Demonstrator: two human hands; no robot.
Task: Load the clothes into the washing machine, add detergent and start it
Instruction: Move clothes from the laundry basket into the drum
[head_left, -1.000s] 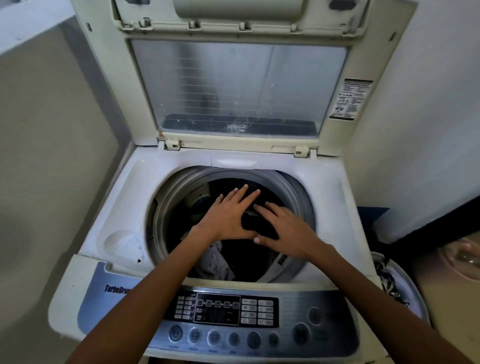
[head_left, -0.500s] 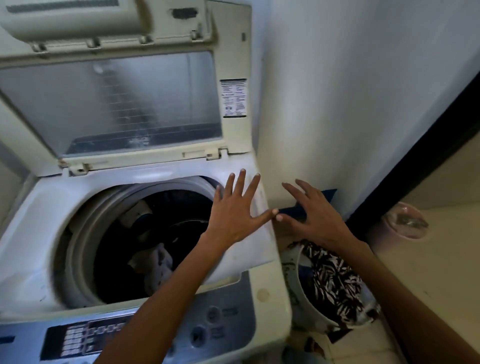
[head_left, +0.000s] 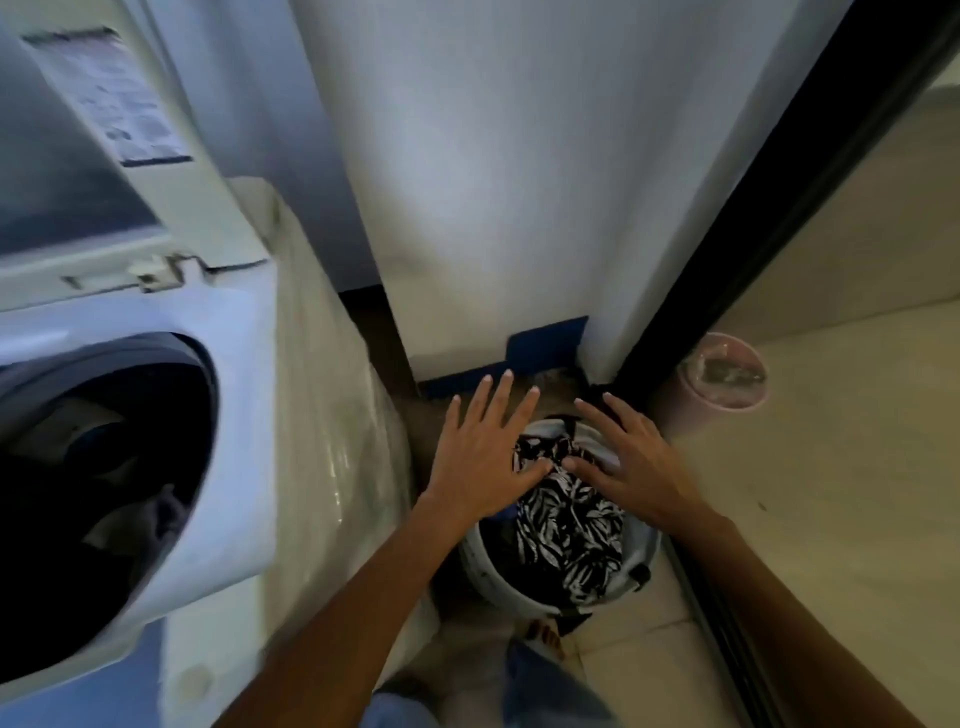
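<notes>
Blurry washing machine (head_left: 244, 441), cropped left.

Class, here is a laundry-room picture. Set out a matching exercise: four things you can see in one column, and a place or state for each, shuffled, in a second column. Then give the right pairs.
Column one
1. washing machine lid
2. white bucket
3. pink container
4. left hand

Column two
A. on the floor beside the dark door frame
B. fingers spread, over the bucket
C. raised open
D. holds a black-and-white patterned garment

Pairs: 1-C, 2-D, 3-A, 4-B
</notes>
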